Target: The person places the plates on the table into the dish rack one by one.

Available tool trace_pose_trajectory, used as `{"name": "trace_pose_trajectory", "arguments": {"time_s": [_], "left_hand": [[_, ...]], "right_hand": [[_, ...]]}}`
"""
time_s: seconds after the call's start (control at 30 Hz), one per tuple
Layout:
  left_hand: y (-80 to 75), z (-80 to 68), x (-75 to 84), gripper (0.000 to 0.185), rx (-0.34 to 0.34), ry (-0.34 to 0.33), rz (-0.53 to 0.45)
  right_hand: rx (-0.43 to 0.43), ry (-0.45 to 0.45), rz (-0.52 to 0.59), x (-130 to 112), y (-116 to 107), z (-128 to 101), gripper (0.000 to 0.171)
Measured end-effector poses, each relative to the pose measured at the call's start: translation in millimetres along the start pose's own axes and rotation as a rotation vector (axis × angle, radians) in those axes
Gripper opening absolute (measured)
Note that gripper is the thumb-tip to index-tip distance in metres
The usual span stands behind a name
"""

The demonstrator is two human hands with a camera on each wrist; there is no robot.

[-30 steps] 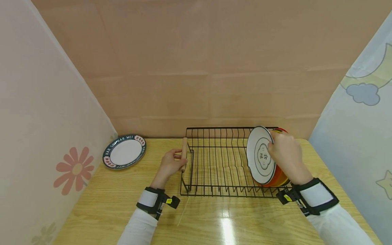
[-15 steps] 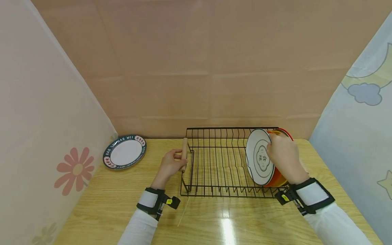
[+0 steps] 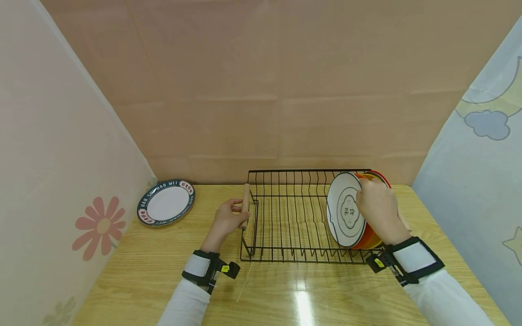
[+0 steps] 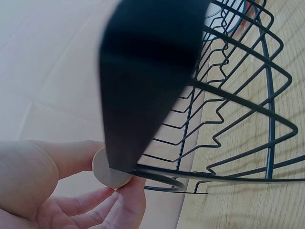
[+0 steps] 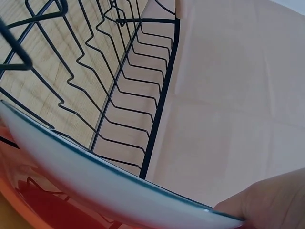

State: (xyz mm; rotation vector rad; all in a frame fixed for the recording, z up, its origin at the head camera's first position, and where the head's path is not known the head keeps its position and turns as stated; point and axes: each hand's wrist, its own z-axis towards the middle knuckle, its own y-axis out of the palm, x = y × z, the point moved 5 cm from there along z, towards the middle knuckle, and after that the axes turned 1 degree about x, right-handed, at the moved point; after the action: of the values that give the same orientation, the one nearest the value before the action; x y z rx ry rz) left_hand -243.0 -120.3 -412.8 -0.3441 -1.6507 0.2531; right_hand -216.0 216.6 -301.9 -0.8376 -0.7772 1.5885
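Observation:
My left hand (image 3: 224,219) holds the round wooden handle (image 3: 245,201) at the left end of a black wire dish rack (image 3: 281,247). In the left wrist view, thumb and fingers lie on either side of that handle (image 4: 112,171). Over at the rack's right end, my right hand (image 3: 379,206) grips the upper rim of a white plate (image 3: 342,217) with a dark edge and printed characters. This plate stands on edge among the wires, leaning. Right behind it are an orange plate (image 3: 363,241) and others with yellow and red rims, partly covered by the hand.
A white plate with a dark patterned rim (image 3: 169,202) rests at the back left of the wooden table (image 3: 163,276). A tan backdrop (image 3: 261,90) rises behind the rack, and printed side panels flank the table.
My right hand has lowered the white plate slightly and shifted it a little left, settling it against the rack wires. The left hand stays on the handle.

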Motion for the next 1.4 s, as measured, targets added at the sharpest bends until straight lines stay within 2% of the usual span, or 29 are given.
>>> {"name": "trace_pose_trajectory", "arguments": {"time_s": [0.37, 0.7, 1.03, 1.4], "left_hand": [[-0.1, 0.6, -1.0, 0.049, 0.001, 0.001, -0.002], [-0.4, 0.5, -0.5, 0.049, 0.001, -0.011, 0.000], [-0.5, -0.1, 1.5, 0.049, 0.002, -0.009, 0.007], [-1.2, -1.5, 2.4, 0.049, -0.004, -0.013, -0.007]], "right_hand": [[0.062, -0.021, -0.048, -1.7, 1.3, -2.4, 0.008], [0.036, 0.002, -0.083, -5.6, 1.0, -4.4, 0.013], [0.095, -0.036, -0.100, -5.7, -0.1, -3.8, 0.018], [0.115, -0.044, -0.079, -5.6, -4.8, -5.5, 0.024]]}}
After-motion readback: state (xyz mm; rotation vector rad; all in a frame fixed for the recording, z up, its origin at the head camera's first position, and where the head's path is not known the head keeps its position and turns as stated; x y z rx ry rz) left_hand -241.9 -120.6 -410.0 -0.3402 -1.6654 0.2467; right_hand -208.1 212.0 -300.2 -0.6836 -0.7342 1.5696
